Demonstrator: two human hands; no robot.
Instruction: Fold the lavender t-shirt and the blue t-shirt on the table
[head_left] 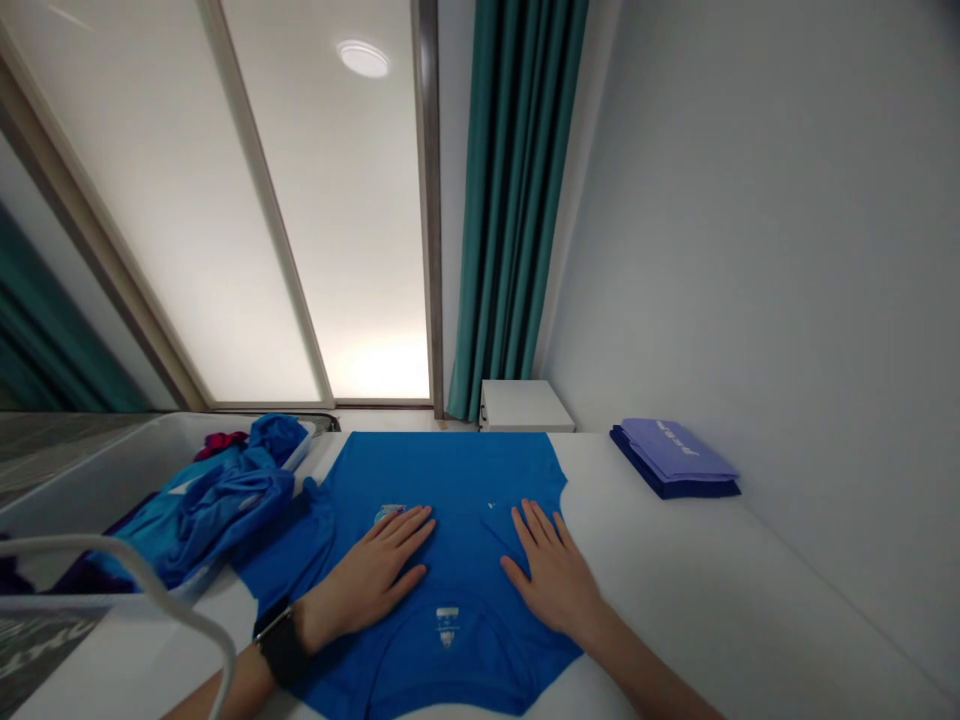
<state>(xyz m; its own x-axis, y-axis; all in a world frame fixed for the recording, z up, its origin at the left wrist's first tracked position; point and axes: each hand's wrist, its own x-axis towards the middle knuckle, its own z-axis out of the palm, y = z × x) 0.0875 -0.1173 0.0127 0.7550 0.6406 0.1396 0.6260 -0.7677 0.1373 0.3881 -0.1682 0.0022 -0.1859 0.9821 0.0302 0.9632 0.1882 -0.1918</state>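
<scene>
A blue T-shirt (457, 470) lies spread on the white table, its neckline towards me and its hem at the far edge. Flat on the left part of its chest, beside a small printed badge, rests my left hand (382, 565), fingers stretched out. My right hand (551, 565) presses on the other side near a small white logo, fingers slightly spread. Neither hand grips anything. The left sleeve area is bunched up next to the basin, while a printed neck label (447, 626) shows inside the collar.
A white plastic basin (161, 435) with crumpled blue, purple and red clothes (225, 495) stands at the left. Folded purple and navy garments (675, 458) lie at the right near the wall. Behind the table is a small white cabinet (525, 405). A pale cable (142, 570) crosses the lower left.
</scene>
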